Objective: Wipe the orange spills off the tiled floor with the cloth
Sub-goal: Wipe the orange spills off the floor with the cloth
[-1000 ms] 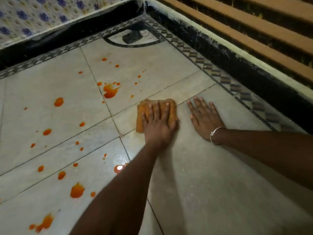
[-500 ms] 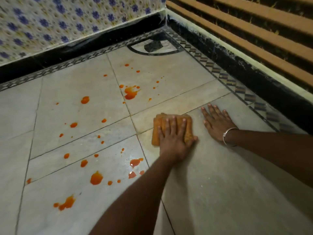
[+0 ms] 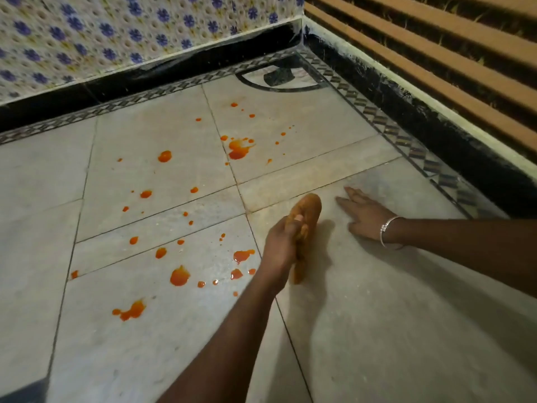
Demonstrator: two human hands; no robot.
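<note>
Two hands are in view. The left hand (image 3: 279, 245), at centre frame, grasps the cloth (image 3: 308, 207) with its fingers curled round the middle of it; the thumb tip shows against the fabric. The right hand (image 3: 366, 216), just right of the cloth and apart from it, lies flat on the tiled floor (image 3: 377, 330). Its fingers are straight and spread and it holds nothing. A bracelet (image 3: 388, 228) circles its wrist.

Cloth location: centre frame, bunched into a long roll turned on edge, with a shadow falling to its right. Whether its lower end touches the floor cannot be told.

Orange spills (image 3: 238, 148) lie left of and above the cloth, with none seen beneath it. They run from upper centre down to lower left, and the nearest sit just left of the left forearm. Judged from this, most of the wiping is not yet done.

Handling: the cloth reads as soft, light and limp, so it will fold and sag wherever it is unsupported. It is orange-tinted, so some faces are probably already damp and loaded. Take hold across the middle, then flatten it under the palm so that a broad, cleaner face meets the tile. The spills look wet and glossy. A firm stroke in one direction should lift them, whereas a bunched cloth risks smearing. Wet tile may be slippery under the bracing hand.
</note>
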